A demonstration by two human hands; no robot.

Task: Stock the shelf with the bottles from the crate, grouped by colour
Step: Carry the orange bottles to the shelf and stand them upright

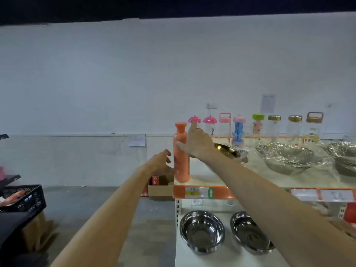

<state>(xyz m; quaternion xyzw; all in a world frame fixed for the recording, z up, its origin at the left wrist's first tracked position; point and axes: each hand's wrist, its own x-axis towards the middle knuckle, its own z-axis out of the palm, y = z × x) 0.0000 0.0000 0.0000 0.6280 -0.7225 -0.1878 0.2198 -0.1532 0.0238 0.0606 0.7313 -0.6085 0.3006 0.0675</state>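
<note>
A tall orange bottle [181, 160] stands upright at the front left corner of the top shelf [217, 192]. My right hand [198, 143] rests against its upper right side, thumb on the bottle, index finger pointing up. My left hand [161, 163] is beside its lower left, fingers loosely curled and the thumb touching the bottle. Along the back stand two pink umbrella-capped bottles [194, 119], a pink-lidded one [224, 118], a blue one [238, 132], a green-lidded one [258, 117] and several clear ones [295, 118]. The black crate [28, 199] sits far left holding another orange bottle [16, 195].
Wrapped silver bowls [285, 158] and a gold dish [228, 149] fill the top shelf to the right. Two steel bowls [202, 231] sit on the lower shelf. An open cardboard box [160, 187] stands on the floor left of the shelf.
</note>
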